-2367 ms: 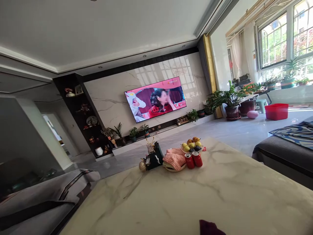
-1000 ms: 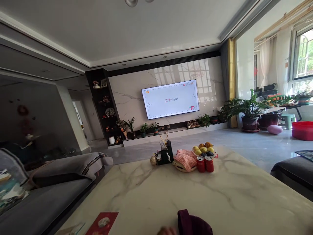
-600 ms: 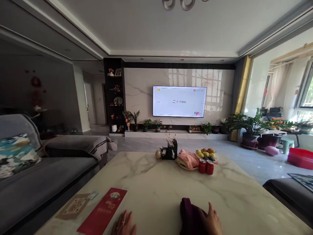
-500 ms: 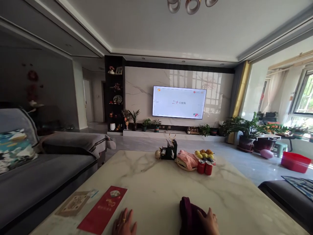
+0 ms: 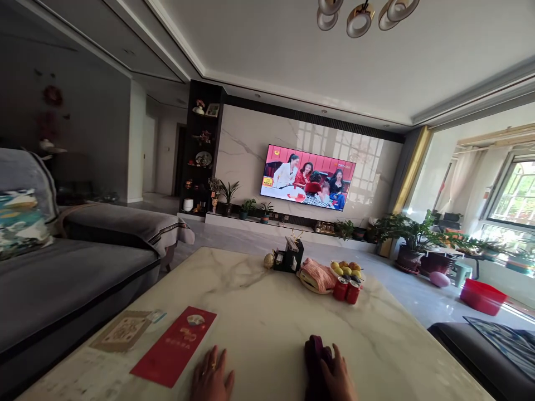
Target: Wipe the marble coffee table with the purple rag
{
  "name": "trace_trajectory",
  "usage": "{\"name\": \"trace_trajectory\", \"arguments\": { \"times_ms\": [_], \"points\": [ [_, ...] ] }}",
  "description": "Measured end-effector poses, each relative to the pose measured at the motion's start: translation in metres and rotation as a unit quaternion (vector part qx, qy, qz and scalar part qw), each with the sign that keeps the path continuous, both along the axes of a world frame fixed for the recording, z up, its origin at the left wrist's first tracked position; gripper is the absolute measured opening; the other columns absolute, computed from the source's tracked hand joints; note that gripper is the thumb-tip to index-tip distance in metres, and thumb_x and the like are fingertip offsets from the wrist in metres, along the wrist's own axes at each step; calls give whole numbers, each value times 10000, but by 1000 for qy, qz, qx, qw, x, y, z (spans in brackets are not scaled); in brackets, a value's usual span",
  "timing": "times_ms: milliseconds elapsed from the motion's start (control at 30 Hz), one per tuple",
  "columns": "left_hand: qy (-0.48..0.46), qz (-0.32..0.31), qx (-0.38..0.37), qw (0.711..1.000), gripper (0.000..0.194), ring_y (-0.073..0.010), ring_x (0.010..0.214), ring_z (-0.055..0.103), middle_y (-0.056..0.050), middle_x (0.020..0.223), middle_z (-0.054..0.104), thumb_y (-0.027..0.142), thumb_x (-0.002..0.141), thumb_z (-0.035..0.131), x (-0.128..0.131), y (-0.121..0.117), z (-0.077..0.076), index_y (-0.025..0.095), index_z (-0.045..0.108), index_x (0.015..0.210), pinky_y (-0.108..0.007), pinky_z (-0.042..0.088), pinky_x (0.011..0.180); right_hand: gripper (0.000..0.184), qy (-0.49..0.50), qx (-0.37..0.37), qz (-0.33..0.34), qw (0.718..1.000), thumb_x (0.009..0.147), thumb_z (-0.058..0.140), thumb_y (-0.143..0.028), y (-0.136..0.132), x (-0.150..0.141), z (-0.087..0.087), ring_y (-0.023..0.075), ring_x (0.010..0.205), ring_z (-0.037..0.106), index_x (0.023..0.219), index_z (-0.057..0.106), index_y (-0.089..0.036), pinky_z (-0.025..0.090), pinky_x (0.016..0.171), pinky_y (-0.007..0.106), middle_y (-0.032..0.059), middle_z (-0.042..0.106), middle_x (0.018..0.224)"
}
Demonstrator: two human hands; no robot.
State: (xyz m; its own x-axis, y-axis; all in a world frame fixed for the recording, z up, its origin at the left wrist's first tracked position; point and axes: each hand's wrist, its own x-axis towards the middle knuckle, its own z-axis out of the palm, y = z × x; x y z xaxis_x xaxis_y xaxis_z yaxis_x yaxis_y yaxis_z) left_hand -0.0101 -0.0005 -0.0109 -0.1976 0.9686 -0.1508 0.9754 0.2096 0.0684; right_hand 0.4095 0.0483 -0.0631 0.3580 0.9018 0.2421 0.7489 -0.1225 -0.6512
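Observation:
My left hand lies palm down on the marble-patterned table, fingers spread, with a ring on one finger and nothing held. Just left of it is a red envelope with gold print. My right hand is on a bunched dark purple cloth, its thumb and fingers pressed into the right side of the folds. Part of the cloth is hidden beneath that hand, and its lower end runs out of view.
On the table are a brown patterned sheet, a black organiser, a pink cloth in a basket, two red cans and a fruit plate. A grey sofa stands left; a television hangs ahead.
My right hand has shifted left over the purple cloth, which is bunched narrower. The left hand stays flat on the table. The view has tilted, and the television picture has changed.

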Motion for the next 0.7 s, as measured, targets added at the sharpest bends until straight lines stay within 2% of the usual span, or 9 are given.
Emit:
{"name": "trace_trajectory", "arguments": {
  "times_ms": [33, 100, 200, 300, 400, 467, 567, 633, 700],
  "points": [
    [-3, -2, 1, 1000, 770, -335, 1971, 285, -165, 2105, 259, 370, 1236, 318, -1, 0, 0, 153, 365, 1973, -525, 275, 1606, 794, -40, -23, 24, 999, 1025, 670, -518, -1, -12, -1, 430, 1522, 817, 1706, 703, -112, 653, 1334, 523, 279, 835, 1556],
    [-6, -4, 2, 1000, 771, -342, 1973, 275, -170, 2107, 252, 380, 1239, 321, -1, 0, -1, 150, 360, 1974, -536, 265, 1612, 800, -93, -63, 54, 992, 1089, 639, -418, -2, -32, -5, 436, 1619, 753, 1796, 634, -45, 572, 1431, 539, 318, 754, 1703],
    [-12, -1, -1, 1000, 768, -351, 1972, 278, -179, 2105, 249, 372, 1239, 341, -1, 1, -2, 146, 358, 1972, -553, 251, 1619, 730, -163, -87, 35, 982, 1127, 652, -416, -5, -52, -13, 449, 1685, 702, 1781, 690, -94, 530, 1474, 551, 296, 718, 1770],
    [-15, 1, 4, 1000, 762, -354, 1970, 284, -180, 2103, 257, 366, 1240, 352, -1, 2, -5, 149, 365, 1971, -566, 261, 1616, 732, -220, -138, 4, 966, 1135, 662, -451, -9, -60, -13, 459, 1762, 629, 1804, 698, -158, 549, 1458, 562, 274, 633, 1876],
    [-5, 0, 12, 1000, 753, -348, 1966, 298, -171, 2101, 264, 372, 1246, 353, -1, 5, -12, 162, 378, 1969, -563, 278, 1610, 788, -232, -177, -2, 956, 1138, 633, -413, -16, -68, -5, 512, 1799, 568, 1898, 607, -206, 576, 1401, 723, 289, 544, 1947],
    [4, 0, 15, 1000, 749, -345, 1962, 310, -167, 2098, 278, 375, 1246, 363, -2, 6, -15, 168, 389, 1966, -558, 281, 1607, 822, -241, -187, 14, 952, 1108, 564, -268, -20, -76, 0, 503, 1785, 590, 1930, 571, -291, 603, 1335, 799, 257, 517, 1972],
    [11, 1, 18, 1000, 744, -341, 1955, 332, -161, 2092, 303, 381, 1245, 378, -2, 8, -16, 173, 414, 1959, -548, 296, 1600, 970, -255, -178, 37, 950, 991, 501, -82, -22, -93, 1, 443, 1743, 651, 1887, 622, -436, 704, 1199, 736, 172, 526, 1985],
    [17, 1, 20, 1000, 739, -334, 1952, 342, -156, 2091, 310, 375, 1246, 375, -2, 8, -14, 179, 424, 1956, -535, 305, 1594, 1011, -261, -178, 49, 947, 950, 562, -78, -21, -104, -2, 451, 1764, 626, 1883, 620, -462, 713, 1197, 714, 149, 504, 2004],
    [27, 1, 16, 1000, 738, -327, 1950, 345, -152, 2092, 311, 375, 1248, 369, -1, 7, -11, 186, 418, 1960, -525, 312, 1590, 1055, -263, -195, 61, 943, 923, 675, -128, -18, -112, -7, 498, 1806, 560, 1926, 560, -433, 673, 1273, 739, 159, 429, 2045]
  ]
}}
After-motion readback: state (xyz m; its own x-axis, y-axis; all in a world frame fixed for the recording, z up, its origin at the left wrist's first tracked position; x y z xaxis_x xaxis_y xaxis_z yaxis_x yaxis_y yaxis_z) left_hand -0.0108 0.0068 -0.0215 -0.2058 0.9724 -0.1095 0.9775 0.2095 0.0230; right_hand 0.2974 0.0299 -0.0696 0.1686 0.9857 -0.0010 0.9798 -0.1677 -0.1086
